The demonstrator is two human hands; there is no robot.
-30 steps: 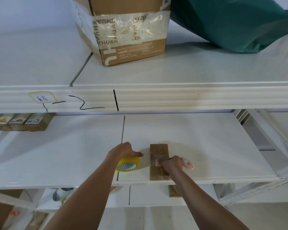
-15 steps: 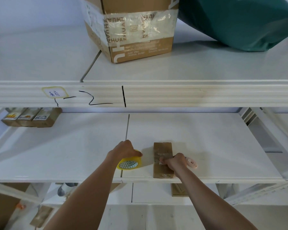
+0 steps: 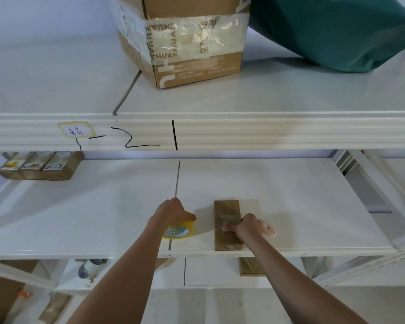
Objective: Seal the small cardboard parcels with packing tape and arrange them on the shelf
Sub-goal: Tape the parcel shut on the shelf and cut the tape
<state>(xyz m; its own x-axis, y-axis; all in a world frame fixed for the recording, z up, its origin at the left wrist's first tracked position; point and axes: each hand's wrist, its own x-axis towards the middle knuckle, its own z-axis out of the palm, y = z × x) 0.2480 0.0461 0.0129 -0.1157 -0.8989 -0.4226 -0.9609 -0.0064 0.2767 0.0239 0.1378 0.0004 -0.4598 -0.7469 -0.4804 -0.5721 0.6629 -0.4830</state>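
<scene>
The sealing step looks to be in hand: a strip of clear tape lies across the top of one parcel and is being pressed or cut, while three finished-looking parcels (image 3: 40,166) already sit in a row at the far left corner of the middle shelf (image 3: 313,195).

Going left to right along the shelf's front edge, the left hand (image 3: 173,212) rests on top of the yellow tape roll (image 3: 178,231), fingers curled down over its rim and thumb stretched toward the right; it grips the roll against the shelf, just left of the seam between the shelf boards. The roll stands apart from the parcel.

Next comes the small cardboard parcel (image 3: 227,211), lying lengthwise with its near end at the shelf's front edge. The right hand (image 3: 249,226) sits on its right side, fingers closed, pinching or pressing the tape at the parcel's top face. A pale pink tool, probably a small cutter (image 3: 268,230), pokes out from that hand to the right; whether the fingers clamp it or it merely lies beneath cannot be told.

The next move likely calls for smoothing the tape ends down the parcel's sides, then carrying the parcel to join the row at the far left.
</scene>
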